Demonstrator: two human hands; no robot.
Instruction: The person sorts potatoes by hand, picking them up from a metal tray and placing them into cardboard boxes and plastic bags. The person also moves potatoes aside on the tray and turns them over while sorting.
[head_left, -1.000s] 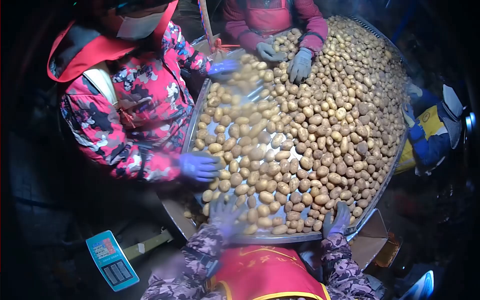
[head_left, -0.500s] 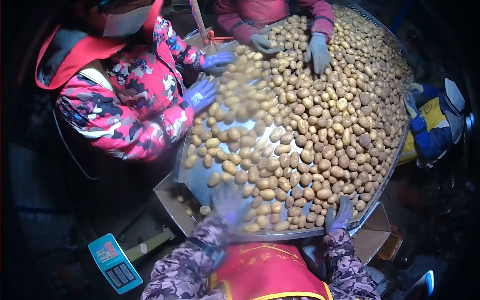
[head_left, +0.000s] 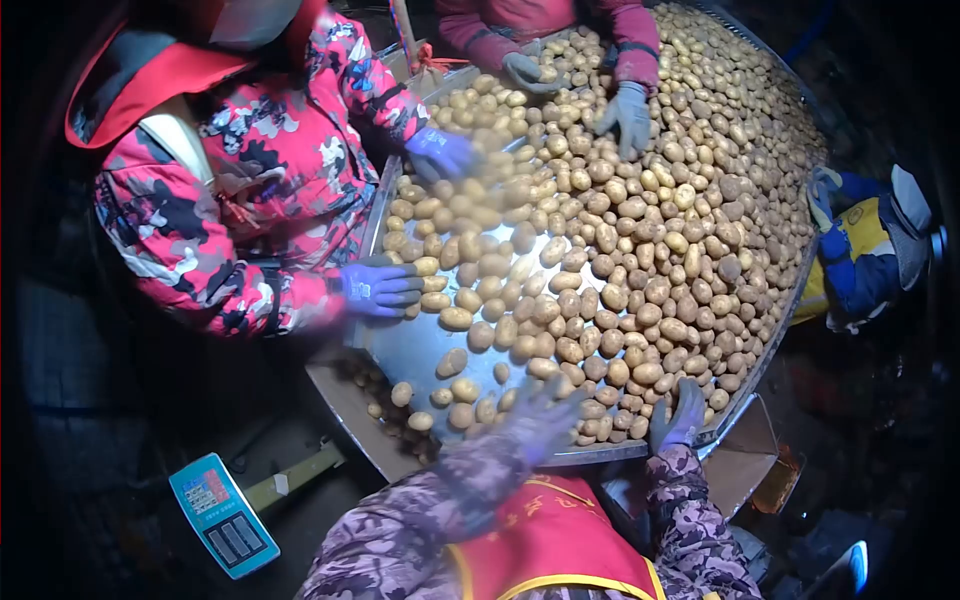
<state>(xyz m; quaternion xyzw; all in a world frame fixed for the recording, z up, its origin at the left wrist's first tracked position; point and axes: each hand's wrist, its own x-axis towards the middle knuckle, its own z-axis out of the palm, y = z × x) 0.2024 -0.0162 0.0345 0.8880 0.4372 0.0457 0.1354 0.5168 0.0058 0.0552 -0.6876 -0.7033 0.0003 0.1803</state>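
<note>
Many potatoes [head_left: 650,230] cover a metal table [head_left: 400,350]. My left hand [head_left: 540,415], in a purple-grey glove, lies over potatoes near the front edge; it is somewhat blurred, with its fingers spread and nothing visibly held. My right hand [head_left: 682,415], gloved alike, touches the front right edge with its fingers apart, beside the potatoes. A few potatoes [head_left: 420,421] are at the front left lip, above an open cardboard box [head_left: 370,425] that has more potatoes inside.
A co-worker in a pink patterned jacket [head_left: 270,170] reaches in from the left. Another person's gloved hand [head_left: 628,120] is at the back, and a person in blue and yellow [head_left: 870,240] is at the right. A scale [head_left: 222,515] stands lower left.
My left hand has moved right across the front of the table. Potatoes have shifted there and at the left lip. The left co-worker's hands have moved, the nearer one toward the front.
</note>
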